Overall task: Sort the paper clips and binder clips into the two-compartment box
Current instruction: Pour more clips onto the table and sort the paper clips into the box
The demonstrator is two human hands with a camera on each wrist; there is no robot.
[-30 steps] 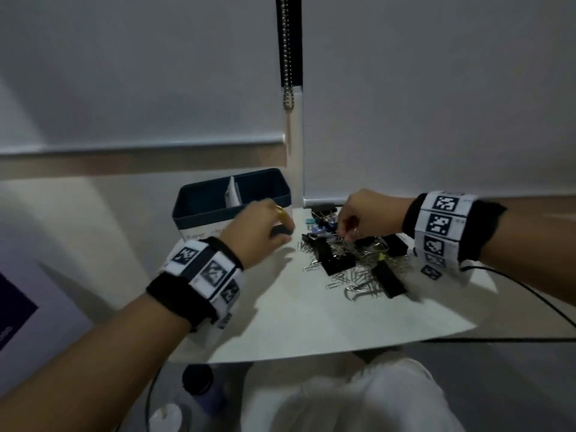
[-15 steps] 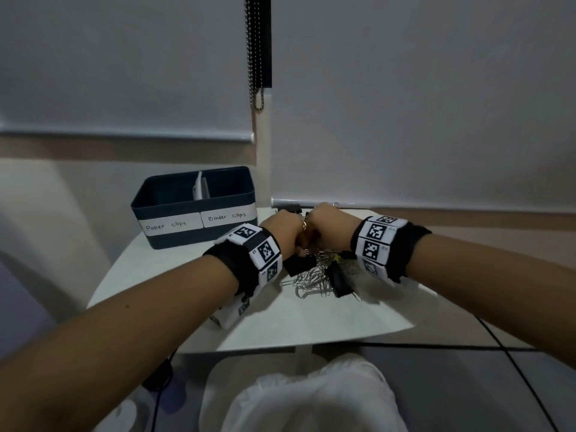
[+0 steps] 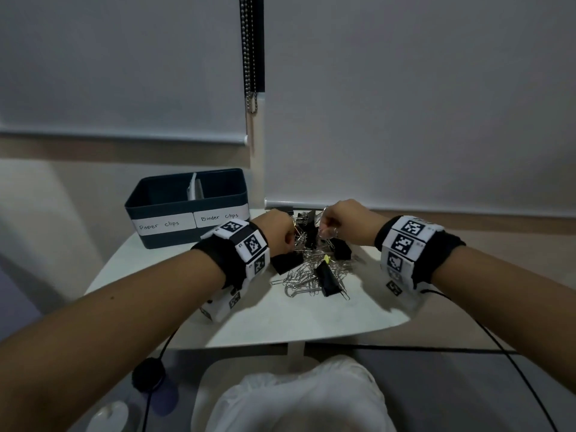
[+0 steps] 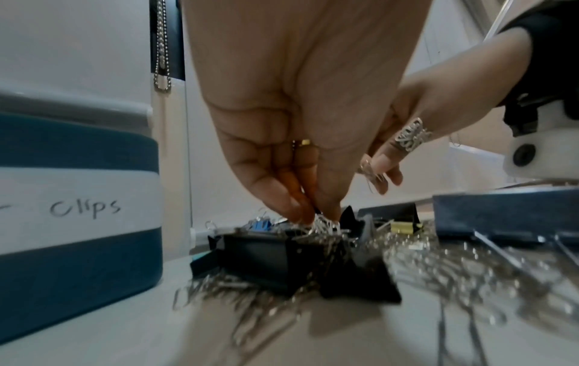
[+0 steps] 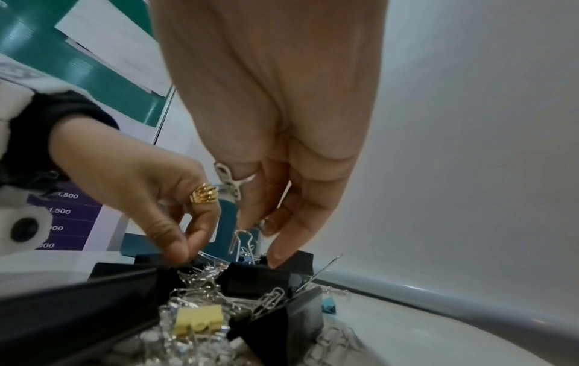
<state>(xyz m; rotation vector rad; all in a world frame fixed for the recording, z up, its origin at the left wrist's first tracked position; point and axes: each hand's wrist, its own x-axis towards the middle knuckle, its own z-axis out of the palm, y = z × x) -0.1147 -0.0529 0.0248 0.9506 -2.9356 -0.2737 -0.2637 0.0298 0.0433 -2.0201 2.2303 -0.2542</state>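
1. Paper clips (image 3: 307, 272): uncountable silver heap mid-table (image 3: 280, 319), among at least four black binder clips (image 3: 330, 280).
2. Box (image 3: 187, 210): one, two compartments, 10 o'clock of the heap.
3. Left hand (image 3: 277, 232): fingertips pinching paper clips.
4. Right hand (image 3: 343, 221): pinching one paper clip.

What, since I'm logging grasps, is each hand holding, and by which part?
Left hand pinches paper clips by their upper ends, atop the pile. Right hand pinches a silver wire piece at its fingertips; which kind of clip cannot be told.
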